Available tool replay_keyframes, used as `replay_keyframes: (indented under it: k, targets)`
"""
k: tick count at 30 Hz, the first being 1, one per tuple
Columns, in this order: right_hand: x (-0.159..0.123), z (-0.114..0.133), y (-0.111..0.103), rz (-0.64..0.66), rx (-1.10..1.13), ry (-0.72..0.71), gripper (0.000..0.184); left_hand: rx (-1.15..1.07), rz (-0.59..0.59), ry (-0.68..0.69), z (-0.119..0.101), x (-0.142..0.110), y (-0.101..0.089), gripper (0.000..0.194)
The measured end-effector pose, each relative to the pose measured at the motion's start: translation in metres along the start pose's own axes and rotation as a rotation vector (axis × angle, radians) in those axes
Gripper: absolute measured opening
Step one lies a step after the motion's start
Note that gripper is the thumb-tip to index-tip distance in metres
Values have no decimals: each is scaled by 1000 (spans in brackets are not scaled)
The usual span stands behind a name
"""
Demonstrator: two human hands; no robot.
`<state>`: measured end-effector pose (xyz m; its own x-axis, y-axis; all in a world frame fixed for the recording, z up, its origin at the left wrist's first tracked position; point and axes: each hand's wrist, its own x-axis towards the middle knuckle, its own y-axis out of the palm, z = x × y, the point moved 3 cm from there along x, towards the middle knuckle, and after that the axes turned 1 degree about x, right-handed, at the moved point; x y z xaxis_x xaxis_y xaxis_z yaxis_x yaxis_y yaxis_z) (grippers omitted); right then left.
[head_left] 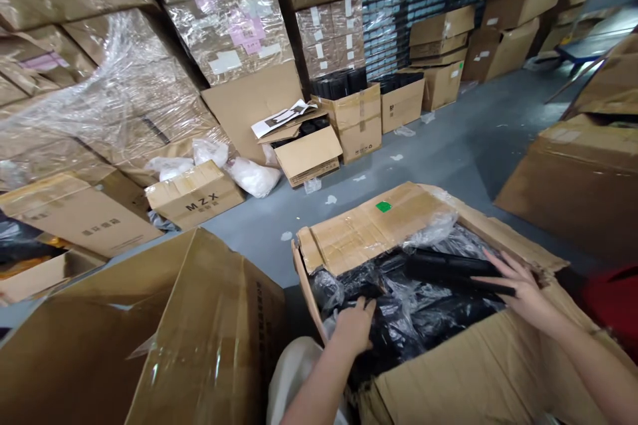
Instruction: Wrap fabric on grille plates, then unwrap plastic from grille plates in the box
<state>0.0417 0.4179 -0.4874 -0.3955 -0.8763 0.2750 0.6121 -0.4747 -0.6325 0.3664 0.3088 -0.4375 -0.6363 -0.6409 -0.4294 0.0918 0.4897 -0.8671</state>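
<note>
Several stacks of film-wrapped cartons (224,20) line the far wall, the biggest things in sight. Next in size: a tall open carton (219,332) at the person's left, its near corner bound with glossy tape. Beside it, a wide open carton (359,229) holds both hands' work, its flaps folded outward.

Contents: dark wrapped goods (448,315) under crumpled clear plastic film (433,232). On top lies a long flat black bar (433,269), uncovered over most of its length.

Progress, as judged: carton opened, one bar exposed; it lies inside the carton walls, toward the right. Dark goods beneath remain covered in part by film. How many pieces are there, or whether any have been taken out, cannot be told.

Orientation: the bar's long axis runs crosswise over the carton, one end toward the left side, the other sloping slightly down and nearer to the person at the right. It looks roughly level; exact tilt uncertain.

Hands: right hand (521,285) touches the bar's right end, fingers splayed; whether the thumb clamps it, cannot tell. Left hand (353,329) reaches down among the goods, fingers bent; its hold is hidden.

Smallest: a green sticker (383,206) on the far flap.
</note>
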Motion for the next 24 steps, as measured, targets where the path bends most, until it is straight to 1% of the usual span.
replay_keyframes:
  k: [1, 2, 3, 4, 5, 7, 8, 9, 10, 12, 13, 14, 16, 17, 18, 19, 20, 22, 23, 24]
  targets:
    - [-1, -4, 3, 44, -64, -2, 24, 15, 42, 23, -5, 9, 5, 97]
    - [-2, -9, 5, 94, -116, 5, 27, 27, 66, 30, -8, 17, 8, 103]
    - [-2, -13, 5, 138, -149, 17, 31, 39, 79, 33, -10, 22, 8, 103]
    - [-3, -17, 3, 174, -155, 29, 37, 53, 81, 37, -9, 25, 7, 99]
    - [-3, -20, 0, 200, -137, 40, 44, 62, 77, 44, -8, 26, 4, 90]
    - [-4, -20, -10, 212, -54, 57, 57, 50, 42, 79, -2, 21, -5, 65]
    - [-5, -16, -14, 197, -4, 62, 60, 28, 14, 110, 1, 15, -10, 52]
    - [-7, -8, -18, 150, 39, 67, 61, 1, -12, 143, 4, 8, -14, 42]
    - [-9, 4, -21, 79, 68, 72, 61, -25, -35, 174, 6, -1, -18, 34]
    - [-17, 40, -20, -81, 106, 67, 61, -66, -71, 194, 9, -18, -25, 28]
    - [-21, 63, -14, -66, 135, 40, 62, -88, -88, 182, 9, -27, -29, 28]
    - [-25, 88, -3, 5, 195, 9, 62, -117, -106, 168, 7, -34, -34, 27]
    - [-32, 136, 26, 333, 337, -93, 65, -199, -143, 173, 1, -45, -46, 28]
    - [-34, 155, 38, 417, 369, -126, 58, -247, -159, 195, -2, -49, -52, 28]
    - [-34, 168, 48, 443, 394, -136, 42, -298, -189, 217, -5, -52, -58, 28]
    - [-32, 176, 57, 445, 423, -128, 29, -353, -249, 214, -5, -54, -64, 30]
    - [-30, 178, 63, 416, 455, -89, 21, -411, -347, 174, -3, -57, -70, 34]
    - [-26, 172, 71, 333, 551, 50, 23, -546, -607, 5, 9, -61, -76, 48]
    - [-26, 166, 74, 294, 616, 133, 26, -632, -715, -84, 16, -63, -75, 54]
    - [-26, 160, 76, 259, 687, 215, 29, -725, -766, -145, 22, -64, -70, 55]
